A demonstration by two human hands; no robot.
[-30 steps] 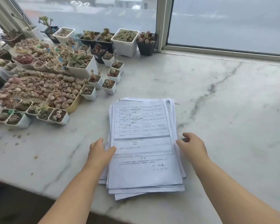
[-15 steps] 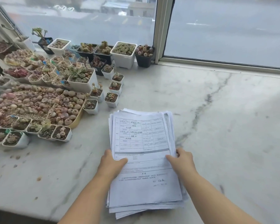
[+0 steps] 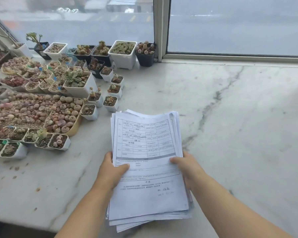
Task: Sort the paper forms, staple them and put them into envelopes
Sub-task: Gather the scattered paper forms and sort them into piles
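I judged the task barely begun: my left hand (image 3: pixel 113 175) and right hand (image 3: pixel 187 167) each pinched a side of the unsorted stack of forms (image 3: pixel 148 169) near the marble sill's (image 3: pixel 239 134) front edge. No stapler or envelopes showed. Succulent pots (image 3: pixel 62 100) crowded the left end.

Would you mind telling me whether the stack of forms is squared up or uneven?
Uneven: in the stack, sheet corners fan out at the far and near ends.

Two hands (image 3: pixel 110 174), one paper stack (image 3: pixel 148 194), uncounted pots (image 3: pixel 122 54)
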